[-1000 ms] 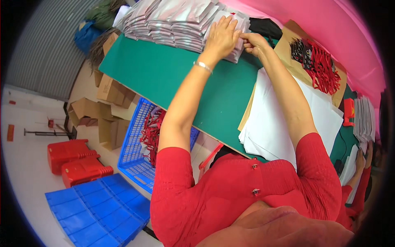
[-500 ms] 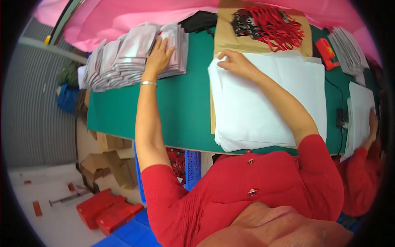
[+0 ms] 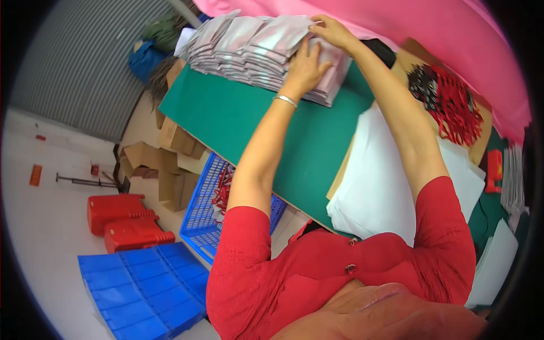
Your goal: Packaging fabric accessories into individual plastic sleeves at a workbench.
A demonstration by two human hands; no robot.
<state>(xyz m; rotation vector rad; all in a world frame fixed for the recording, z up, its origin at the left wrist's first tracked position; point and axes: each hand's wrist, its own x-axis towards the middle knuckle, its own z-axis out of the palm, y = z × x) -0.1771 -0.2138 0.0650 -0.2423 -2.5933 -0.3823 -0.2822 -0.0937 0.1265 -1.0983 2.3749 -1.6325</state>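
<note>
Flat silvery-pink packets [image 3: 266, 48] lie in overlapping stacks along the far left of the green table [image 3: 238, 107]. My left hand [image 3: 305, 72] rests on the right-hand stack, fingers spread over its top. Just beyond it, my right hand [image 3: 335, 34] reaches across to the far edge of the same stack. Its thumb and forefinger are bent but apart, and I see nothing held between them. Below my right forearm, large white sheets [image 3: 374, 175] lie in a pile on brown cardboard.
Red straps with black tags [image 3: 447, 105] lie on cardboard at the far right. Beside them are a red tool [image 3: 494, 170] and a grey stack [image 3: 513, 178]. A blue crate [image 3: 198, 226] stands below the table's near edge. Red cases [image 3: 116, 212] and open cartons [image 3: 170, 181] occupy the floor.
The view has swung left. My right hand has left the white sheets and moved to the packets. My left hand stays on the packets, fingers more spread.
</note>
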